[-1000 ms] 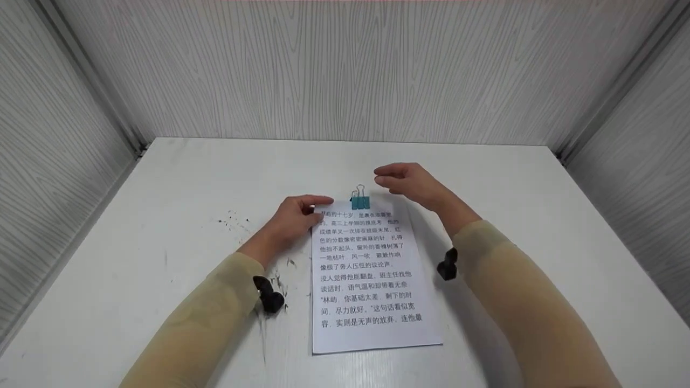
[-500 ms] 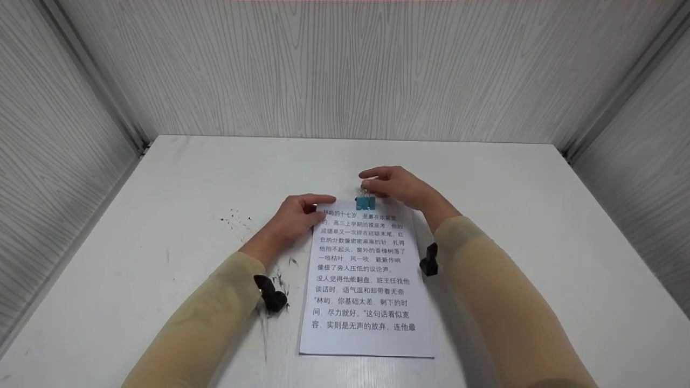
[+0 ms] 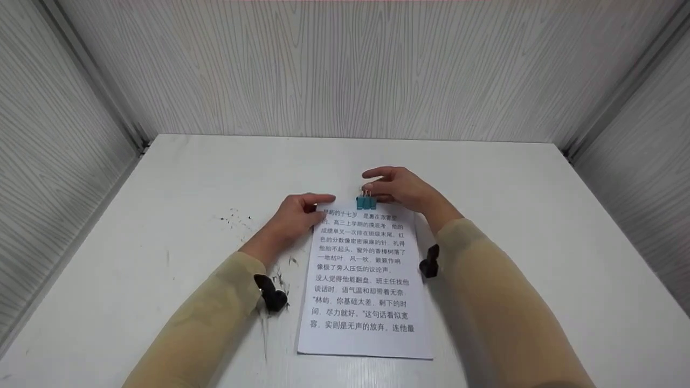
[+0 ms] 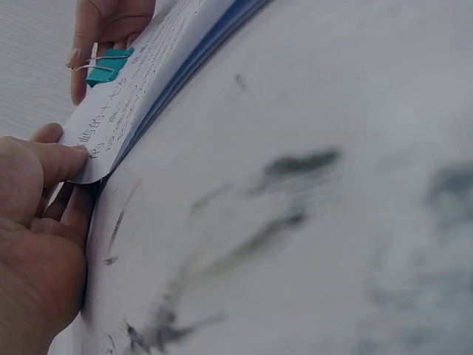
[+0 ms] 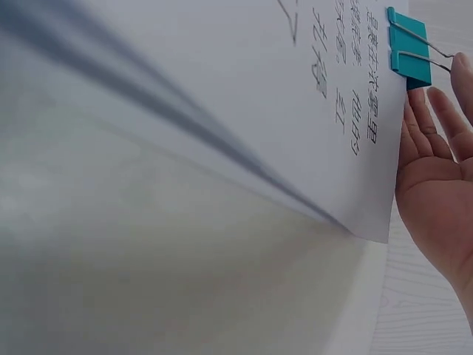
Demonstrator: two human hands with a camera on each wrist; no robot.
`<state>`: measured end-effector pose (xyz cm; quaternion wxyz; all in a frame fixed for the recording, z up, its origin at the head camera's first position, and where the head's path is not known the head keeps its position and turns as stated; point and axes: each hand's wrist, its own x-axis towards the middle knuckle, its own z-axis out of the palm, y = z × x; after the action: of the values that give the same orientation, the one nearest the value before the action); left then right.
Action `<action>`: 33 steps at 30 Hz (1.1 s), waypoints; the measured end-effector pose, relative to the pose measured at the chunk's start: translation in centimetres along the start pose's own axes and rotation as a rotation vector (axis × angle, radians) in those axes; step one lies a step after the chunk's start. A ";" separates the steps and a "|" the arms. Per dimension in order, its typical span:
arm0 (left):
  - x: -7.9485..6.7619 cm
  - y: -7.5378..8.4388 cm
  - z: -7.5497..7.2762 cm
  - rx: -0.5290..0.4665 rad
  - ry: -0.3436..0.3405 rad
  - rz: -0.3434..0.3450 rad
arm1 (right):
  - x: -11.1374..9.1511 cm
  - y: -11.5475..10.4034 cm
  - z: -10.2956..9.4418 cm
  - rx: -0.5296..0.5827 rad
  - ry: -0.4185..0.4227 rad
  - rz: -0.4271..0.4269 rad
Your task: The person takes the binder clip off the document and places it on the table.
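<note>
A stack of printed white paper (image 3: 366,280) lies before me with a teal binder clip (image 3: 366,202) on its top edge. At the top left corner, my left hand (image 3: 296,218) pinches the stack; the left wrist view shows the thumb on top of the sheet (image 4: 103,140) and fingers beneath. My right hand (image 3: 404,188) is at the clip. In the right wrist view, its thumb (image 5: 463,78) meets the end of the clip's wire handle (image 5: 432,59), and the other fingers (image 5: 417,122) extend behind the clip, apart from the thumb.
The white table (image 3: 178,215) has dark smudges (image 3: 235,216) left of the paper. Pale wood-grain panels (image 3: 345,70) rise at the back and both sides. Black wrist mounts (image 3: 272,293) are strapped to both sleeves.
My right hand has moved left to the clip, its thumb now at the handle. The paper has turned slightly, its lower end shifting left and the clip slightly right. My left hand stays at the corner.
</note>
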<state>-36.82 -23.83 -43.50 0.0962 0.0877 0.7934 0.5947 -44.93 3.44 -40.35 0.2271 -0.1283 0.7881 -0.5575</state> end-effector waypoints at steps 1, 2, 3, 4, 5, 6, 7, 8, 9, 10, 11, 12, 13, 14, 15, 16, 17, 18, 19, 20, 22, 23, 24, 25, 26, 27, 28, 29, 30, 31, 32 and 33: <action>0.0 0.0 0.0 0.012 0.003 0.004 | 0.0 -0.1 0.1 0.028 0.000 -0.011; 0.1 -0.1 0.0 0.025 0.006 0.010 | 0.0 -0.2 0.1 0.055 0.003 -0.025; 0.0 -0.1 0.0 0.029 0.007 0.012 | -0.1 -0.3 0.2 0.068 0.011 -0.039; 0.1 -0.1 0.0 0.027 0.008 0.013 | -0.2 -0.5 0.1 0.084 0.021 -0.056; 0.1 -0.1 0.1 0.023 0.009 0.009 | -0.4 -0.8 0.1 0.094 0.034 -0.075; 0.1 -0.1 0.1 0.020 0.009 0.005 | -0.6 -1.2 0.0 0.109 0.050 -0.090; 0.1 -0.1 0.2 0.014 0.009 0.000 | -0.9 -1.6 -0.2 0.114 0.069 -0.104; 0.1 -0.1 0.3 0.004 0.009 -0.006 | -1.2 -1.9 -0.6 0.112 0.086 -0.116; 0.2 -0.1 0.4 -0.007 0.008 -0.012 | -1.5 -2.3 -1.0 0.107 0.106 -0.121; 0.2 -0.1 0.5 -0.016 0.010 -0.017 | -1.8 -2.3 -1.6 0.095 0.125 -0.124; 0.3 -0.2 0.5 -0.018 0.011 -0.019 | -2.1 -2.3 -2.4 0.077 0.146 -0.120; 0.3 -0.2 0.6 -0.024 0.011 -0.016 | -2.4 -2.0 -3.2 0.047 0.169 -0.106; 0.3 -0.2 0.6 -0.027 0.012 -0.014 | -2.6 -1.5 -4.3 0.014 0.189 -0.089; 0.3 -0.2 0.7 -0.030 0.010 -0.015 | -2.9 -0.9 -5.4 -0.014 0.206 -0.068; 0.4 -0.3 0.7 -0.035 0.007 -0.016 | -3.2 -0.1 -6.5 -0.038 0.223 -0.042; 0.3 -0.3 0.7 -0.033 0.005 -0.020 | -3.6 0.7 -7.6 -0.057 0.237 -0.017; 0.3 -0.3 0.7 -0.031 0.001 -0.022 | -4.1 1.4 -8.7 -0.074 0.248 0.007; 0.4 -0.3 0.7 -0.025 0.001 -0.023 | -4.6 2.2 -9.6 -0.092 0.255 0.030; 0.4 -0.3 0.6 -0.017 0.002 -0.026 | -5.1 2.8 -10.5 -0.105 0.260 0.048; 0.4 -0.3 0.6 -0.012 0.005 -0.027 | -5.5 3.4 -11.1 -0.125 0.264 0.065; 0.4 -0.3 0.4 0.008 0.017 -0.023 | -6.4 4.3 -12.1 -0.180 0.268 0.090; 0.5 -0.3 0.4 0.010 0.019 -0.023 | -6.7 4.6 -12.4 -0.217 0.270 0.098; 0.5 -0.4 0.3 0.007 0.022 -0.025 | -7.0 4.9 -12.6 -0.252 0.268 0.109; 0.4 -0.5 0.3 -0.002 0.022 -0.031 | -7.2 5.1 -12.7 -0.281 0.267 0.120; 0.4 -0.5 0.3 -0.011 0.019 -0.039 | -7.4 5.2 -12.8 -0.305 0.266 0.128; 0.3 -0.5 0.3 -0.018 0.014 -0.044 | -7.5 5.3 -12.8 -0.318 0.263 0.133; 0.2 -0.5 0.2 -0.029 0.006 -0.049 | -7.5 5.4 -12.7 -0.331 0.262 0.133; 0.1 -0.5 0.2 -0.034 -0.001 -0.054 | -7.5 5.3 -12.6 -0.336 0.266 0.127; -0.1 -0.4 0.1 -0.014 0.002 -0.052 | -7.6 5.2 -12.4 -0.346 0.273 0.120; -0.2 -0.3 0.1 0.028 0.007 -0.043 | -7.6 5.1 -12.2 -0.360 0.286 0.101; -0.4 -0.1 0.0 0.089 0.017 -0.027 | -7.7 4.8 -11.8 -0.387 0.304 0.079; -0.6 0.1 0.0 0.172 0.034 -0.007 | -7.9 4.5 -11.4 -0.433 0.323 0.054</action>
<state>-36.22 -23.99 -43.35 0.0770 0.0829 0.8433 0.5254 -43.61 17.92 -39.79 0.0803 -0.0623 0.9182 -0.3828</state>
